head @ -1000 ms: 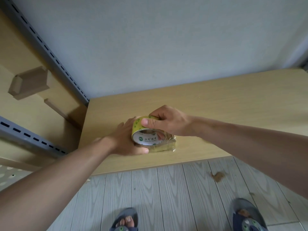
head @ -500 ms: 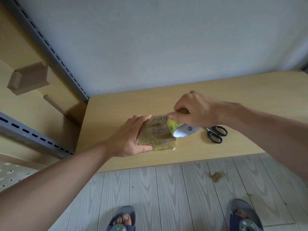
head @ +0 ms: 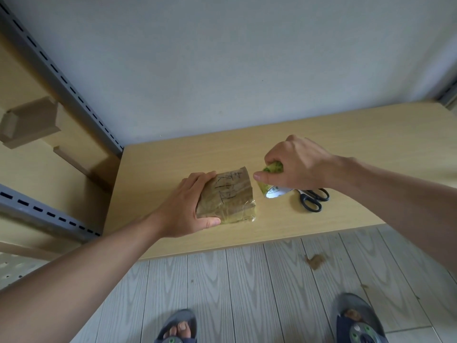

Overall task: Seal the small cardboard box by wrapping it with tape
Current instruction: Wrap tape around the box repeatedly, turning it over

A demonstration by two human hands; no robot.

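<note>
cam: 1 view | head-worn | faces forward-down | near, above table [head: 321,134] edge

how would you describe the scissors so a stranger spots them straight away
Start at the light wooden table against the wall and find the taped box near its front edge. Go right, past the green tape roll in the right hand. The scissors lie flat just beyond the roll, the only black thing there, with two looped handles.
</note>
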